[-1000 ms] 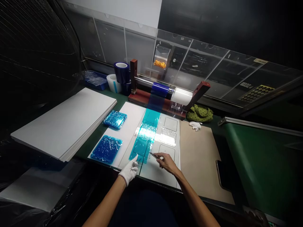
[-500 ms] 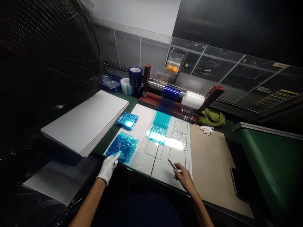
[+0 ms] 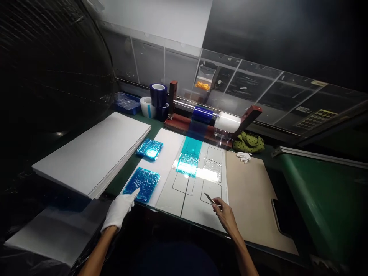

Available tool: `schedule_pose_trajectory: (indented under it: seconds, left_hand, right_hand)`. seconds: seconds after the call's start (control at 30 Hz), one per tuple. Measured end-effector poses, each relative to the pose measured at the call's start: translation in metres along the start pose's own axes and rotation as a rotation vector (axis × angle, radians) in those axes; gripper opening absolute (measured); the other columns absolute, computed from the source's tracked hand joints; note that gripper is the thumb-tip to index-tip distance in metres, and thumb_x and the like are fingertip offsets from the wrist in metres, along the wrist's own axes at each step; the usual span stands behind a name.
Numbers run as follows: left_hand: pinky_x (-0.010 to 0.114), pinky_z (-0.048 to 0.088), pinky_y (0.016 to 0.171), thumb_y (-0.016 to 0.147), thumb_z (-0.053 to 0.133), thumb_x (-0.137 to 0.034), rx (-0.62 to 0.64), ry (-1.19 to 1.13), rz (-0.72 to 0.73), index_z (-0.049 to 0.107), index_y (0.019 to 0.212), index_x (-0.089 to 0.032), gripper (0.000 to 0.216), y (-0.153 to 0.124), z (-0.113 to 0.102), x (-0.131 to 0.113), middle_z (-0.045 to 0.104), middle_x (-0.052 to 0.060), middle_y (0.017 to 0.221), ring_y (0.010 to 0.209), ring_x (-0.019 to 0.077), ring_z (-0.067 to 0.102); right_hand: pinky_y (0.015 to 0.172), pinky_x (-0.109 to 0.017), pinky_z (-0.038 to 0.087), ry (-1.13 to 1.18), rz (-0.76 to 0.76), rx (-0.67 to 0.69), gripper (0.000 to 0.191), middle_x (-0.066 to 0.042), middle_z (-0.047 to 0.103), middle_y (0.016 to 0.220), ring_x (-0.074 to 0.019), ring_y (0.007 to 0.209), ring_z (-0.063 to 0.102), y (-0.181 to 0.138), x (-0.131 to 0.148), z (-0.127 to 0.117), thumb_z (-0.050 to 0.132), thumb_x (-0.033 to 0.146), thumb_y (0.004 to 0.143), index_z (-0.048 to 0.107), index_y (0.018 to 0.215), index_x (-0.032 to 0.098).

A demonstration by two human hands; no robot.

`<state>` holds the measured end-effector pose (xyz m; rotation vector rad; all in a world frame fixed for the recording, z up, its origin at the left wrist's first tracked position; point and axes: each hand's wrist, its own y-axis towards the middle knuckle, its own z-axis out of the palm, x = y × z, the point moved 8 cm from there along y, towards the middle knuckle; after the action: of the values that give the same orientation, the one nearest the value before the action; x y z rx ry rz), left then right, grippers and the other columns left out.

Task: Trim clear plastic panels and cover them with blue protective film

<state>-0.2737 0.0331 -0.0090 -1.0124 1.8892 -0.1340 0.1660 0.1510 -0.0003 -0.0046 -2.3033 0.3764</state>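
My left hand wears a white glove and its fingertips rest on the near edge of a stack of crinkled blue film pieces lying on a white board. A second, smaller blue stack lies farther back on that board. My bare right hand pinches a thin metal blade over a white template sheet with outlined squares. Blue film runs from a roll on a holder down onto the template, ending at a shiny cut edge.
A stack of large white boards lies at the left. Tape rolls stand at the back by a clear partition. A tan sheet, a green pouch, a spare white glove and a phone are at the right.
The blue piece my left hand held on the template a second ago now lies on the near blue stack. My right hand with the blade drew back toward me.
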Motion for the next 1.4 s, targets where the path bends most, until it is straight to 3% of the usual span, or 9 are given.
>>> schedule_pose_trajectory:
  seconds: [0.13,0.23,0.4,0.63,0.83,0.97,1.07,1.23,1.4]
  left_hand:
    - [0.026,0.036,0.052,0.072,0.051,-0.064,0.103,0.187,0.288,0.060,0.055,-0.020,0.048,-0.017,0.047,-0.060,0.056,-0.002,0.049,0.050,0.0148,0.050]
    - [0.027,0.046,0.073,0.076,0.050,-0.060,0.188,0.279,0.519,0.066,0.098,-0.021,0.048,-0.027,0.115,-0.116,0.070,0.003,0.088,0.081,0.0194,0.063]
    - [0.039,0.029,0.108,0.072,0.061,-0.048,0.308,0.459,0.864,0.040,0.136,-0.022,0.072,-0.038,0.237,-0.200,0.042,0.008,0.142,0.131,0.0258,0.036]
    - [0.046,0.025,0.110,0.056,0.075,-0.046,0.388,0.712,1.116,0.039,0.135,-0.017,0.092,-0.030,0.342,-0.250,0.032,0.017,0.146,0.135,0.0353,0.026]
    - [0.049,0.031,0.107,0.063,0.070,-0.049,0.367,0.812,1.232,0.040,0.134,-0.020,0.082,-0.020,0.366,-0.258,0.041,0.014,0.141,0.130,0.0353,0.036]
    - [0.047,0.035,0.105,0.086,0.043,-0.025,0.309,0.815,1.288,0.047,0.129,-0.017,0.044,-0.016,0.370,-0.263,0.050,0.014,0.134,0.124,0.0281,0.045]
    - [0.046,0.039,0.104,0.084,0.037,-0.010,0.300,0.799,1.347,0.049,0.128,-0.019,0.046,-0.029,0.368,-0.257,0.053,0.010,0.132,0.123,0.0246,0.048]
    - [0.037,0.042,0.104,0.070,0.033,0.006,0.294,0.784,1.439,0.044,0.133,-0.024,0.071,-0.080,0.343,-0.211,0.053,0.003,0.133,0.123,0.0184,0.049]
    - [0.034,0.048,0.098,0.066,0.032,0.007,0.198,0.739,1.589,0.016,0.145,-0.029,0.089,-0.131,0.313,-0.149,0.051,0.000,0.134,0.119,0.0168,0.052]
  right_hand:
    - [0.073,-0.031,0.049,-0.128,0.056,-0.139,0.031,-0.007,0.068,0.096,-0.0206,0.080,0.063,0.017,-0.026,-0.036,0.044,0.037,0.080,0.063,0.098,0.019]
    - [0.073,-0.030,0.047,-0.171,0.121,-0.202,0.028,-0.007,0.068,0.094,-0.0206,0.081,0.063,0.038,-0.045,-0.062,0.046,0.031,0.078,0.064,0.096,0.019]
    - [0.069,-0.027,0.043,-0.199,0.176,-0.217,0.018,-0.005,0.070,0.088,-0.0210,0.083,0.064,0.073,-0.064,-0.087,0.051,0.025,0.076,0.066,0.084,0.021]
    - [0.069,-0.024,0.041,-0.117,0.144,-0.131,0.016,-0.005,0.071,0.089,-0.0203,0.087,0.064,0.109,-0.072,-0.086,0.056,0.016,0.073,0.069,0.081,0.022]
    - [0.066,-0.022,0.044,0.088,0.080,-0.017,0.014,-0.001,0.072,0.080,-0.0161,0.075,0.065,0.124,-0.075,-0.075,0.057,0.019,0.071,0.070,0.078,0.020]
    - [0.059,-0.022,0.046,0.166,0.088,-0.020,0.015,0.000,0.071,0.075,-0.0148,0.064,0.063,0.118,-0.088,-0.084,0.056,0.025,0.071,0.069,0.078,0.019]
    - [0.062,-0.024,0.047,0.159,0.130,-0.101,0.019,-0.002,0.070,0.080,-0.0167,0.067,0.063,0.105,-0.109,-0.106,0.054,0.027,0.072,0.067,0.083,0.019]
    - [0.078,-0.034,0.048,0.067,0.223,-0.304,0.026,-0.008,0.068,0.093,-0.0239,0.087,0.063,0.074,-0.148,-0.146,0.049,0.026,0.074,0.063,0.094,0.019]
    - [0.090,-0.038,0.045,-0.101,0.241,-0.501,0.033,-0.010,0.063,0.108,-0.0262,0.104,0.059,0.042,-0.155,-0.163,0.049,0.024,0.073,0.061,0.104,0.019]
